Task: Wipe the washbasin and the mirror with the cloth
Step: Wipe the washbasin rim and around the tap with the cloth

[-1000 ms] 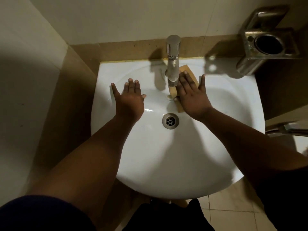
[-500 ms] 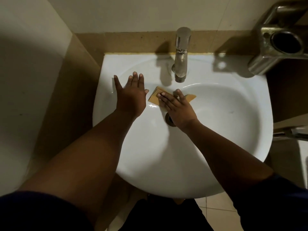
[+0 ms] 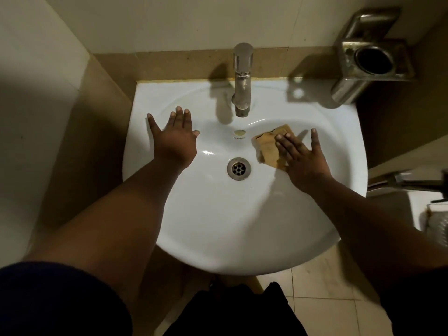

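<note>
The white washbasin [image 3: 218, 226] fills the middle of the head view. A crumpled tan cloth [image 3: 268, 147] lies on the bowl's right inner slope, right of the drain [image 3: 238, 169]. My right hand [image 3: 301, 157] presses flat on the cloth's right part with straight, spread fingers. My left hand [image 3: 175, 138] rests flat on the basin's left rim, fingers straight and spread, holding nothing. The mirror is out of view.
A steel tap [image 3: 242, 78] rises at the back rim, its spout over the bowl. A metal holder [image 3: 371, 61] is mounted on the wall at upper right. Tiled walls close in left and behind. A metal rod and a white fixture [image 3: 412, 183] sit at right.
My right hand slid the cloth from under the tap, leftwards above the drain, then across to the bowl's right side. My left hand stayed on the left rim.
</note>
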